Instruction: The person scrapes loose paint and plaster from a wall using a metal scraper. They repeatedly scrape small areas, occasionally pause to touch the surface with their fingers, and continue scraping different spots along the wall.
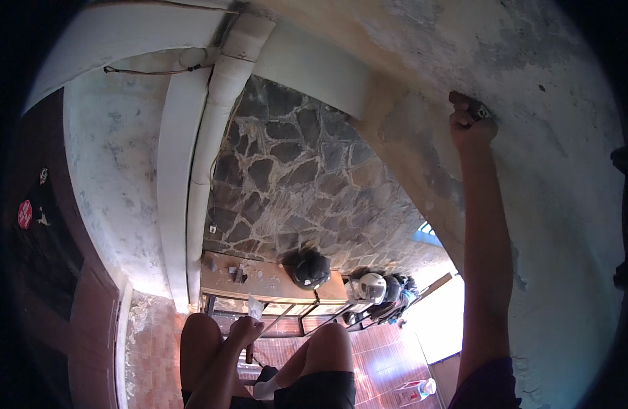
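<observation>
In my left hand (246, 330), low between my knees, is a scraper (255, 308). Its pale flat blade points up and a brown handle end (249, 354) sticks out below the fist. My right arm stretches up to the stained, peeling plaster wall (554, 168). There my right hand (472, 132) grips a small dark brown object (461, 98) with a pale patch, held at the plaster. What that object is cannot be made out. Flaked patches of paint (449, 174) lie beside the forearm.
Below me stands a wooden shelf unit (273, 286) with debris on top and a black helmet (312, 271). A white helmet (372, 288) sits farther right. A white pipe (219, 128) runs down the left beside loose wires (155, 71). A stone-clad wall (293, 174) lies behind.
</observation>
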{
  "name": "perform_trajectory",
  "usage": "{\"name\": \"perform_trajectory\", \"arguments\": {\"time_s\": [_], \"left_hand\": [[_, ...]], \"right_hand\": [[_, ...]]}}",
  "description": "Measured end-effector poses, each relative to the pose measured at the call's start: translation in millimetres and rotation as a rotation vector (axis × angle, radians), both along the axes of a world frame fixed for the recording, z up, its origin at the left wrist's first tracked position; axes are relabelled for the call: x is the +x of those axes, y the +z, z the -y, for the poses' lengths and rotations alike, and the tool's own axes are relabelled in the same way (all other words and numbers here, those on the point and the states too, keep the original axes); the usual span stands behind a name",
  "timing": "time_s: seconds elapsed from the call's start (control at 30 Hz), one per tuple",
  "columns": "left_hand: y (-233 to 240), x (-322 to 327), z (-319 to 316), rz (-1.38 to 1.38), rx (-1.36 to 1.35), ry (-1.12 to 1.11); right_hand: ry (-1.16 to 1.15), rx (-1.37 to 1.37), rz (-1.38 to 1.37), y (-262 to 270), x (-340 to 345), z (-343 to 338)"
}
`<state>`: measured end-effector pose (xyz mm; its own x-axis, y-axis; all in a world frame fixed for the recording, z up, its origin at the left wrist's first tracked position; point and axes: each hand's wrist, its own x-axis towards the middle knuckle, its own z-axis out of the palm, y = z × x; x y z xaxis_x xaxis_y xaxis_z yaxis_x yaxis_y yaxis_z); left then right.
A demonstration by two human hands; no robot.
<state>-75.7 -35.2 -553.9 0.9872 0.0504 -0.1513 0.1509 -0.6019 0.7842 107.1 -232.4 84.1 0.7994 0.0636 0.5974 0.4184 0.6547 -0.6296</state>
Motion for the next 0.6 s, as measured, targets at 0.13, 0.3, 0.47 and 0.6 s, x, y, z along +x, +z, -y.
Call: {"name": "perform_trajectory", "arguments": {"time_s": [0.13, 0.3, 0.47, 0.6], "left_hand": [[3.0, 1.2, 1.3, -0.023, -0.088, 0.049], [2.3, 1.2, 5.4, 0.023, -0.028, 0.051], [-6.6, 2.1, 5.5, 0.044, -0.112, 0.078], [-10.6, -1.1, 6.8, 0.022, -0.349, 0.097]], "right_hand": [[0.084, -0.05, -0.044, -1.9, 7.1, 4.8], [0.035, -0.039, 0.043, -0.9, 15.3, 21.7], [0.095, -0.066, -0.034, -3.7, 23.1, 17.0], [-0.076, -0.264, 0.003, -66.0, 28.7, 18.7]]}}
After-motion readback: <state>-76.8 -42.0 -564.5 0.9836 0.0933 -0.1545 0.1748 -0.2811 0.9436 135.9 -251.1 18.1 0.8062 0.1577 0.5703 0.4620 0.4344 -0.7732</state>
